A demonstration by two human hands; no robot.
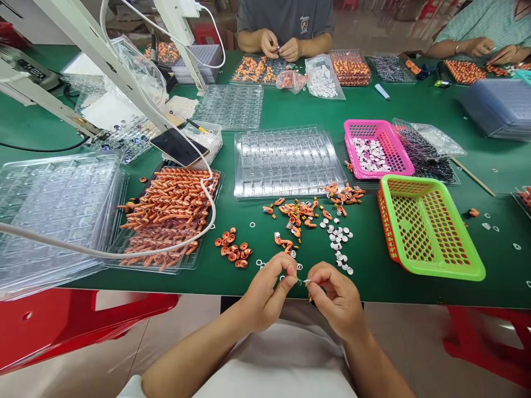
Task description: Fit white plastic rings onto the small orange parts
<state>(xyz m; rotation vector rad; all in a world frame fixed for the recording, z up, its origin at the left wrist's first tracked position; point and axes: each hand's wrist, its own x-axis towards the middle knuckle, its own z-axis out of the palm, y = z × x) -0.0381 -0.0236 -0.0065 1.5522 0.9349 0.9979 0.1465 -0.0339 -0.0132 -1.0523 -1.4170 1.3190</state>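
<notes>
Both hands meet at the table's front edge, fingertips pinched and nearly touching. My left hand point(267, 290) is closed on something tiny, thin and pale that I cannot make out. In my right hand point(338, 301) is a small white piece point(307, 281), pinched between thumb and fingers; a bit of yellow shows below it. Just beyond the hands lie orange curved parts with yellow ends point(301, 210), white round caps point(339, 236) and orange cup-shaped parts point(234, 251). A few thin white rings point(259, 262) are scattered near my left hand.
A green basket point(468, 251) and a pink basket point(400, 149) holding white pieces stand right. Clear trays point(286, 160) lie ahead. At left are stacked trays point(58, 204), a tray of orange parts point(170, 199), a phone point(180, 147) and a drooping white cable point(124, 255). Co-workers sit opposite.
</notes>
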